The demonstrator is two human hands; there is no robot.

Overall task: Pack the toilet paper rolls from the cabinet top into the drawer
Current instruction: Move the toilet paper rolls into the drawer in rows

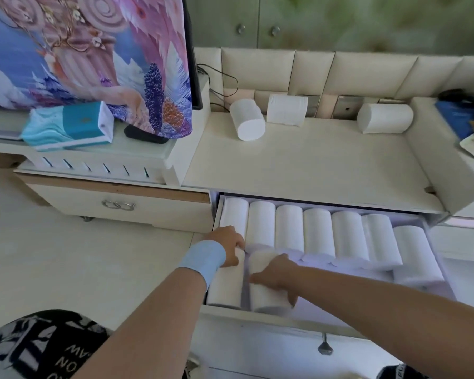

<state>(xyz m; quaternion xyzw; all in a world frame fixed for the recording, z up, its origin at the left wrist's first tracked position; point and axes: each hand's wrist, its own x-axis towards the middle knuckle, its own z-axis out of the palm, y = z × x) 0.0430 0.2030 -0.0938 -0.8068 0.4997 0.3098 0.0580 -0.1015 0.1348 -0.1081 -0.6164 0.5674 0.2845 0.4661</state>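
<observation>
Both hands [277, 272] on rolls [266, 285] in drawer [257, 314]

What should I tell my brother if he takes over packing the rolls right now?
Left hand rests on the front-left roll in the drawer.
Right hand grips the roll beside it, setting it in place.
Done: a back row of seven rolls plus these two in front.
Left: three rolls on the cabinet top, at and. The drawer's front right has room.
</observation>
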